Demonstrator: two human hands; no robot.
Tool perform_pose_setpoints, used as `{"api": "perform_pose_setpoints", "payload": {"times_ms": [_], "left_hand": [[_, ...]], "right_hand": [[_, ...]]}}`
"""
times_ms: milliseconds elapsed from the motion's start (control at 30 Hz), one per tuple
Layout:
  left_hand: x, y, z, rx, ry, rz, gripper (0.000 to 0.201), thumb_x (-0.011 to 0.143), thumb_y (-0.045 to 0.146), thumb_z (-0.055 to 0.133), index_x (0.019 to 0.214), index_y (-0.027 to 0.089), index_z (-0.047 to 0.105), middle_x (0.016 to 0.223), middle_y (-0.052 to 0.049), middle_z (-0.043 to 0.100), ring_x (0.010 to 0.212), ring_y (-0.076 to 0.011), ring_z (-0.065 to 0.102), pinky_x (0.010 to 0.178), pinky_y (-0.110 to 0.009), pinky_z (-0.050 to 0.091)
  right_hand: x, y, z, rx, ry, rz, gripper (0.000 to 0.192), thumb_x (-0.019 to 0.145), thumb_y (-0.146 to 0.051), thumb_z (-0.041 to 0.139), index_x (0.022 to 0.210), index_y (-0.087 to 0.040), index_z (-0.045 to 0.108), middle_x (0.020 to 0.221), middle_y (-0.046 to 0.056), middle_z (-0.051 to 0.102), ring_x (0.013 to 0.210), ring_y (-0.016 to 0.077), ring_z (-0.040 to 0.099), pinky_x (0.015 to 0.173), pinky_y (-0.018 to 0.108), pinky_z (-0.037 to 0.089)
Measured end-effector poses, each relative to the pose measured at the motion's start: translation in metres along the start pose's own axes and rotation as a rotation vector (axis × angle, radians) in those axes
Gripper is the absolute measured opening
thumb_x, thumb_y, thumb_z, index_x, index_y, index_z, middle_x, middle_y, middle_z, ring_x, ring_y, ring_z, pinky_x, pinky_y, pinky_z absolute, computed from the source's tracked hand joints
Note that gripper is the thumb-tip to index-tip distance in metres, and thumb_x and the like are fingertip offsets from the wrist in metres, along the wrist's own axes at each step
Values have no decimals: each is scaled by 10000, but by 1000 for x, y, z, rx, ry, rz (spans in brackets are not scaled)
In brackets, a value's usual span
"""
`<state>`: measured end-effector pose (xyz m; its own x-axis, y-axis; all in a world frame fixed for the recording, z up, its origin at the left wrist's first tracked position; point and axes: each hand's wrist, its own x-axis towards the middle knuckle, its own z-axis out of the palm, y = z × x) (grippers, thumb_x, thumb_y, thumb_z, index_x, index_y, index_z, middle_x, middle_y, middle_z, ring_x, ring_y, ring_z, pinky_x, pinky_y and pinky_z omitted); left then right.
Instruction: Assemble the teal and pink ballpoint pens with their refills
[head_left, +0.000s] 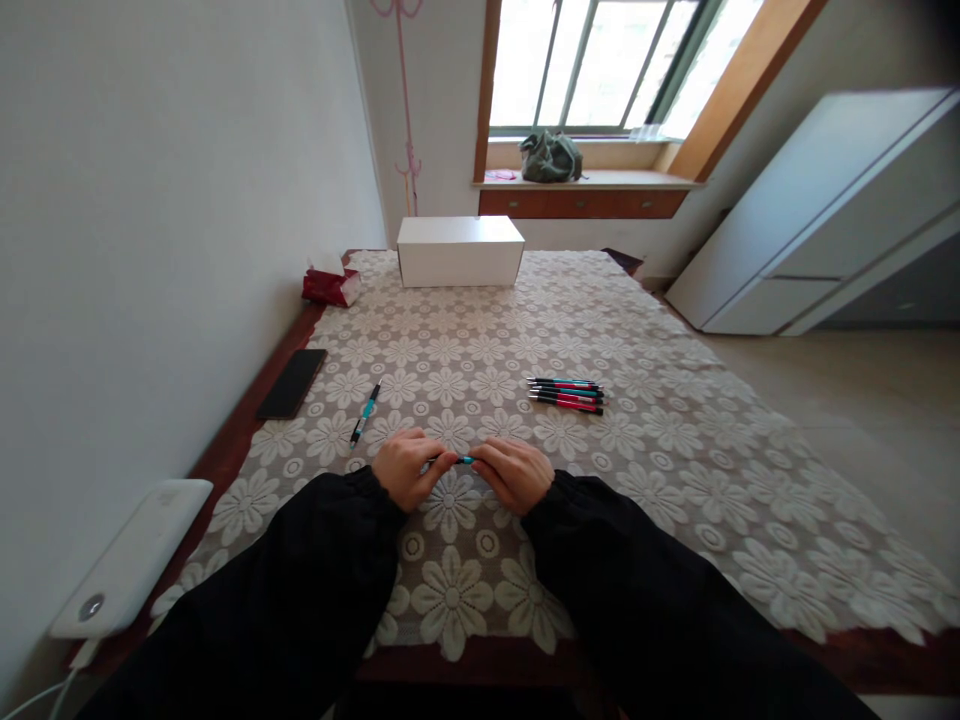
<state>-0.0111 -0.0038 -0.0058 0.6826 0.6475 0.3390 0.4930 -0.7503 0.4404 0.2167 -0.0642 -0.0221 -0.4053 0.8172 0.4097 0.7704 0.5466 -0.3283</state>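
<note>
Both hands, left hand (406,468) and right hand (513,474), pinch a teal pen (463,460) between them over the near tabletop (675,470). A loose grip could let small pen parts drop into the lace.

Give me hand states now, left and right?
Left hand: closed on one end of the pen.
Right hand: closed on the pen's other end.

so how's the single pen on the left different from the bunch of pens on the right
The single pen lies alone and slanted, near the phone; the bunch of pens lies side by side, nearly level. The single pen shows teal; the bunch mixes teal and red. All rest untouched on the lace cloth.
</note>
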Motion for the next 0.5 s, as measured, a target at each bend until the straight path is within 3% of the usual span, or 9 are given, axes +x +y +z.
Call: {"api": "perform_pose_setpoints", "payload": {"times_ms": [133,233,500], "left_hand": [[0,-1,1,-26,-9,-2,560,1047,402,398,570,220,627,550,-8,632,621,-160,570,692,-316,420],[0,-1,0,-44,5,-6,557,1047,388,404,560,219,616,537,-4,630,609,-158,572,699,-315,428],[1,2,-3,-57,166,-71,215,969,354,574,910,221,731,750,-24,698,703,-169,608,687,-301,475]], "right_hand": [[-1,1,2,32,12,10,164,1026,-286,476,1026,-210,621,900,59,684,807,184,649,750,287,472],[-2,2,2,37,-22,64,120,1004,-270,501,1032,-217,605,928,56,707,785,184,657,728,287,472],[0,-1,-3,58,-25,131,175,1028,-285,463,1117,-229,603,986,60,726,853,190,684,758,282,478]]}}
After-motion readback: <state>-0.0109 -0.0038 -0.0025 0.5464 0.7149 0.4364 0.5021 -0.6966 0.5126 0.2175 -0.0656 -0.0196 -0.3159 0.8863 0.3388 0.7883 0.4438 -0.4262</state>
